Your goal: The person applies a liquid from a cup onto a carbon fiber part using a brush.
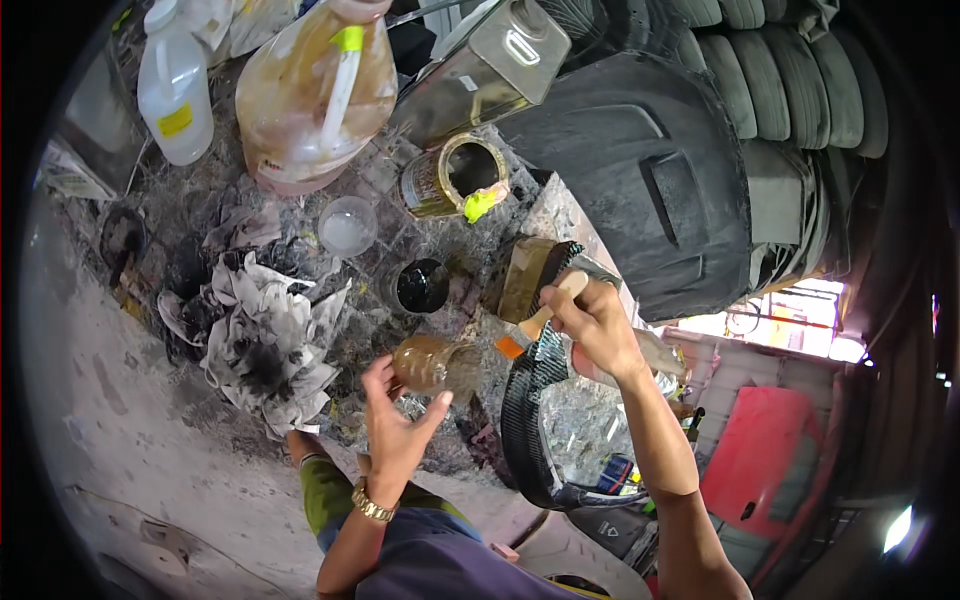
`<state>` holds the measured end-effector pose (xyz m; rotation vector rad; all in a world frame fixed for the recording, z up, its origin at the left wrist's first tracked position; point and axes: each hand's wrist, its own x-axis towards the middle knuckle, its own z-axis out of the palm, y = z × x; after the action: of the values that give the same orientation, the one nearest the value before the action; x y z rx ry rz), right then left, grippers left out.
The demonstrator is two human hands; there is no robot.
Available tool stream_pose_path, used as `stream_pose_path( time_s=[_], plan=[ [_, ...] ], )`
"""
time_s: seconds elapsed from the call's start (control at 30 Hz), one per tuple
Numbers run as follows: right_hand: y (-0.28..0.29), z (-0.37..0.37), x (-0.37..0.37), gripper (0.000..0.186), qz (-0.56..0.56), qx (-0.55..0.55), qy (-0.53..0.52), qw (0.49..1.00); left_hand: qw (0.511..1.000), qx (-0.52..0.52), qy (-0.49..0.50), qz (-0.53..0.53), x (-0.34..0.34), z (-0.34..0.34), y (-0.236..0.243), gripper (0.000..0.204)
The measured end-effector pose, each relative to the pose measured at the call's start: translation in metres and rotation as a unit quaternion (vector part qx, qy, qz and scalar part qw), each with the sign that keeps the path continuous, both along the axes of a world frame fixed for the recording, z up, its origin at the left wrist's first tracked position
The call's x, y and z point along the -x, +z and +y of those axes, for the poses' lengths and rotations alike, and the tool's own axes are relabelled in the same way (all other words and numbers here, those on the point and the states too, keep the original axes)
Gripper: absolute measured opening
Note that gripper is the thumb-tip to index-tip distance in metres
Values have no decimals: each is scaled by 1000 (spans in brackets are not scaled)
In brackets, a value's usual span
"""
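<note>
In my right hand (600, 325) is a flat paintbrush (540, 318) with a pale wooden handle and an orange end, pinched and pointing down to the left. My left hand (400, 420) has its fingers and thumb around the near side of a clear jar (425, 363) holding brown liquid. Just below the brush a curved black carbon-fibre part (525, 420) loops round, partly hidden by my right arm. Beyond the jar stands a cup of dark liquid (422, 286). A block-shaped tan container (525, 278) sits close to my right hand.
An open can (425, 188) with yellow-green residue, a translucent cup (348, 226), a large stained jug (300, 110) and a rectangular metal tin (480, 80) stand farther back. Crumpled, blackened paper (265, 350) lies left. A large black panel (630, 180) is at the right.
</note>
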<state>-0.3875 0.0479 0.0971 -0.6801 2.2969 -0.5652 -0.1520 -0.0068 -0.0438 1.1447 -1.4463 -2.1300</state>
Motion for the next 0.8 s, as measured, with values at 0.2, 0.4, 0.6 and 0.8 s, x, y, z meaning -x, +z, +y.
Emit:
stream_pose_path(
  time_s=[0.2,0.4,0.6,0.8],
  plan=[
    [-65,0,-12,27,58,-206,206,955,1000,-4,9,-27,-43,1,-15,72],
    [-75,-16,-13,23,227,-286,309,878,998,-30,46,-8,-54,-7,-15,73],
    [-86,-10,-32,22,119,-200,305,923,997,-32,65,2,-58,-16,-12,78],
    [-99,-9,-37,25,132,-342,335,868,995,-37,89,34,-60,-23,-3,78]
  ],
)
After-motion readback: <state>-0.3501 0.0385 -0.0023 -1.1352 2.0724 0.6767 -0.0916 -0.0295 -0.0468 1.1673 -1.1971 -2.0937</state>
